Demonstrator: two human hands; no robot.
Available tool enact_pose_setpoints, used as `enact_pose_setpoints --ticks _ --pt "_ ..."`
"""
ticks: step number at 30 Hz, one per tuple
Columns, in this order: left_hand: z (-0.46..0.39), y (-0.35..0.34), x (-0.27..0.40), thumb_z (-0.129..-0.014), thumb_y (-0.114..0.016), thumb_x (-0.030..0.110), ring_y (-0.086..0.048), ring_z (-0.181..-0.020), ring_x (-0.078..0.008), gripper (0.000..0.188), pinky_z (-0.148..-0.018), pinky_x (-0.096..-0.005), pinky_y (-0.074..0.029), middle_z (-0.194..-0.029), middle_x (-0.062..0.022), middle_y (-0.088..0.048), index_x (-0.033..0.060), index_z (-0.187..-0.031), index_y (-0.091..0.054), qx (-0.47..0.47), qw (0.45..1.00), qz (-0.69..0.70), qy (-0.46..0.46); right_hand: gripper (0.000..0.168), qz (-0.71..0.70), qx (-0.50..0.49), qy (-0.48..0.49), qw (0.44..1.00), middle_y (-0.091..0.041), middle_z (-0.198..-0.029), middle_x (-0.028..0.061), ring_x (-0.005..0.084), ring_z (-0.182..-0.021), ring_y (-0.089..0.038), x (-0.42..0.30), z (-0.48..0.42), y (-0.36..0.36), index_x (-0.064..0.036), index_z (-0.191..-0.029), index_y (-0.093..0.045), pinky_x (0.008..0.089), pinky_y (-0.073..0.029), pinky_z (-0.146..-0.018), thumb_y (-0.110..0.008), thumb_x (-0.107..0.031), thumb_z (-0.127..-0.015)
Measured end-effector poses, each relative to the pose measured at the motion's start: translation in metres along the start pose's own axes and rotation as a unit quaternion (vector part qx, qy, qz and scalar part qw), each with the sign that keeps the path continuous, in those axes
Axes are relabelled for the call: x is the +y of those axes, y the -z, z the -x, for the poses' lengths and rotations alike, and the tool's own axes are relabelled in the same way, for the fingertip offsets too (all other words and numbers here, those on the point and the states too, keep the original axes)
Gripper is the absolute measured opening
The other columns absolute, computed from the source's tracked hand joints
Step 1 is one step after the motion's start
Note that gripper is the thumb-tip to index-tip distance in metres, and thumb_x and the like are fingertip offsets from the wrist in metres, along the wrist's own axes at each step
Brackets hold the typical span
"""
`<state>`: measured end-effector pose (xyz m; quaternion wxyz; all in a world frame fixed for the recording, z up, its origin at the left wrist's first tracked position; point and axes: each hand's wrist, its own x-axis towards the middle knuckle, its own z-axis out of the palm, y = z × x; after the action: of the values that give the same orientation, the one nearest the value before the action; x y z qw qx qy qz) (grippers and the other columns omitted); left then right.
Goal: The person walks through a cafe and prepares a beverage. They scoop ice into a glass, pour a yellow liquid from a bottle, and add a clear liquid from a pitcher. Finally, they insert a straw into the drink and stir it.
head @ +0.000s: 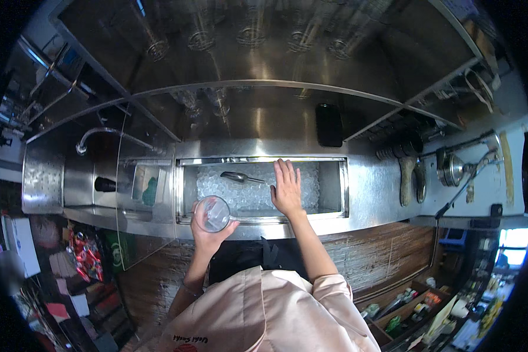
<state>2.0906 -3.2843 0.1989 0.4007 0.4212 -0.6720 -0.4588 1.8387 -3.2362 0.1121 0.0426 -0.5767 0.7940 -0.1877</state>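
My left hand (207, 235) is wrapped around a clear drinking glass (212, 214), seen from above over the front left rim of a stainless steel ice bin (339, 189). No liquid can be made out in the glass. Ice cubes (246, 193) cover the floor of the bin. On them lies a metal ice scoop (235, 177), its handle pointing right. My right hand (287, 189) is stretched flat over the bin, just right of that handle, holding nothing. Its fingertips reach the bin's back edge; whether they touch it I cannot tell.
A dark phone-like slab (329, 125) lies behind the bin. To the left are a curved faucet (101, 130) and a tub with a green cloth (149, 190). A lever juicer press (451, 169) stands right. Upturned glasses (251, 37) show along the shelf above.
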Motion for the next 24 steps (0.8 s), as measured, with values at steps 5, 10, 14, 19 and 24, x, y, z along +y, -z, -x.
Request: enact_pose_setpoints --ticks 5,10,14,19,24 --pt "-0.005 0.015 0.016 -0.059 -0.091 0.015 -0.058 -0.1 -0.0232 0.068 -0.084 -0.0365 -0.049 -0.111 -0.01 -0.056 0.0027 -0.117 -0.058 -0.023 1.0 0.005 0.011 0.033 -0.016 0.084 -0.002 0.996 -0.061 -0.113 0.0142 0.036 -0.113 -0.054 0.015 -0.038 -0.003 -0.009 -0.113 -0.063 0.0508 -0.04 -0.101 -0.066 -0.012 -0.081" --pt "-0.006 0.018 0.041 -0.057 -0.09 0.015 -0.058 -0.102 -0.0245 0.068 -0.086 -0.0357 -0.047 -0.11 -0.0114 -0.057 0.0027 -0.115 -0.058 -0.043 0.994 -0.078 -0.066 0.006 -0.116 0.009 -0.002 0.993 -0.064 -0.084 0.0138 0.0364 -0.083 -0.059 0.038 -0.034 -0.022 -0.01 -0.086 -0.07 0.0454 -0.051 -0.078 -0.069 -0.014 -0.082" --pt "-0.007 0.016 0.037 -0.057 -0.088 0.016 -0.056 -0.108 -0.0255 0.07 -0.089 -0.0364 -0.047 -0.118 -0.0119 -0.056 0.0032 -0.118 -0.057 -0.089 0.992 -0.046 -0.074 0.007 -0.152 0.046 -0.04 0.986 -0.065 -0.086 0.0118 0.035 -0.087 -0.06 0.014 0.027 -0.018 -0.011 -0.086 -0.07 0.046 -0.051 -0.079 -0.07 -0.017 -0.082" --pt "-0.014 -0.02 0.051 -0.058 -0.088 0.026 -0.054 -0.106 -0.0254 0.074 -0.091 -0.0379 -0.046 -0.117 -0.0121 -0.052 0.0026 -0.12 -0.054 -0.117 0.987 0.026 -0.107 0.01 -0.176 0.005 -0.049 0.983 -0.064 -0.084 0.0087 0.032 -0.088 -0.061 0.001 0.087 -0.006 -0.011 -0.08 -0.07 0.0459 -0.051 -0.077 -0.07 -0.021 -0.08" --pt "-0.018 -0.085 0.079 -0.057 -0.089 0.035 -0.051 -0.104 -0.0265 0.078 -0.092 -0.0401 -0.042 -0.113 -0.0115 -0.051 0.0042 -0.119 -0.053 -0.179 0.962 -0.017 -0.204 0.011 -0.214 0.017 -0.042 0.976 -0.062 -0.093 0.0123 0.0333 -0.097 -0.059 0.008 0.133 0.002 -0.008 -0.089 -0.068 0.0437 -0.049 -0.084 -0.069 -0.014 -0.08"
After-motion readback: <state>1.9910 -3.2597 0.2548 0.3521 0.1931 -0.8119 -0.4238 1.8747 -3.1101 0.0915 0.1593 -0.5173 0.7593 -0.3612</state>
